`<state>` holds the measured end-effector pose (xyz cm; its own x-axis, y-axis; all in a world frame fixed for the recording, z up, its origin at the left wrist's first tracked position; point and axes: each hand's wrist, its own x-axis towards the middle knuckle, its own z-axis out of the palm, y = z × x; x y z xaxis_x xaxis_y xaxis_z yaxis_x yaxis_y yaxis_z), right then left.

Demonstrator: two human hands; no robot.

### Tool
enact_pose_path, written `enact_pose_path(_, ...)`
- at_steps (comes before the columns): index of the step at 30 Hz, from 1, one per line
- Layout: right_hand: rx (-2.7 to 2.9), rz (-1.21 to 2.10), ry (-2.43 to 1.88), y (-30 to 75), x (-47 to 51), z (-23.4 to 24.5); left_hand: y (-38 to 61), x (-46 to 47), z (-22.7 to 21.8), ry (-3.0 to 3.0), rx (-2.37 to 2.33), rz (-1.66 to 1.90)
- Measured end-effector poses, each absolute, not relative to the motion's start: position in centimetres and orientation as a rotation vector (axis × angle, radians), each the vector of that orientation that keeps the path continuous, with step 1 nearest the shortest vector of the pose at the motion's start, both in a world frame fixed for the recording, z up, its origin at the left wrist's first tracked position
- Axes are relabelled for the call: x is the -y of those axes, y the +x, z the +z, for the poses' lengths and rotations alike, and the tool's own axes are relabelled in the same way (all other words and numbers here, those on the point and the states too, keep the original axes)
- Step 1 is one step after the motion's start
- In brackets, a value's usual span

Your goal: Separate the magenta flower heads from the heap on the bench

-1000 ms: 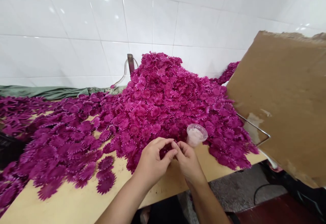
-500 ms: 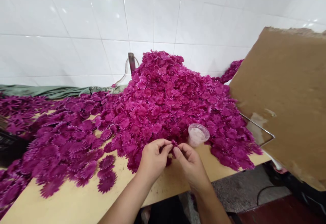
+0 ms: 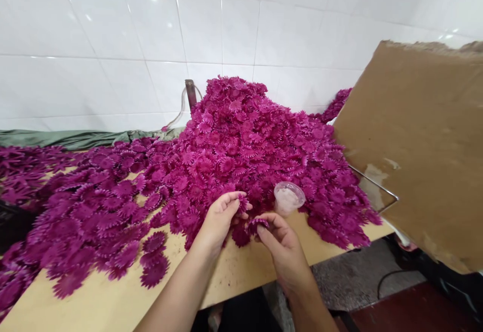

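My left hand pinches a small purple artificial flower between thumb and fingers, in front of the big heap. Closer to me and to the right, my right hand grips a purple petal layer, its toothed edge turned up. The two hands are apart. Behind them rises a tall heap of purple flower pieces. A clear plastic cup with a whitish substance inside stands just beyond my right hand. Another purple piece lies on the table below my left fingers.
More flower pieces spread over the left of the wooden table. A brown cardboard sheet leans at the right beside a bent metal rod. White tiled wall closes the back; green cloth runs along it.
My hands, earlier together at one small purple piece, have moved apart. The left has risen slightly with the flower; the right is lower, now showing a petal layer. The view has shifted a little.
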<state>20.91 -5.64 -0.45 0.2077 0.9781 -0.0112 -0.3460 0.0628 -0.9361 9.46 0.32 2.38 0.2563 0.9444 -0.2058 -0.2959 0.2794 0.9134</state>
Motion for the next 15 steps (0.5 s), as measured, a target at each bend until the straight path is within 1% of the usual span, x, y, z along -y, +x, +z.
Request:
enact_pose_path(5, 0.696, 1.173, -1.049, 20.84, 5.34, -0.52, 9.85, 0.78, 1.93, 0.759, -0.848, 0.923)
enact_pose_path(15, 0.749, 1.087, -1.140, 20.72, 5.28, -0.53, 10.45, 0.51, 1.96, 1.059, -0.944, 0.991)
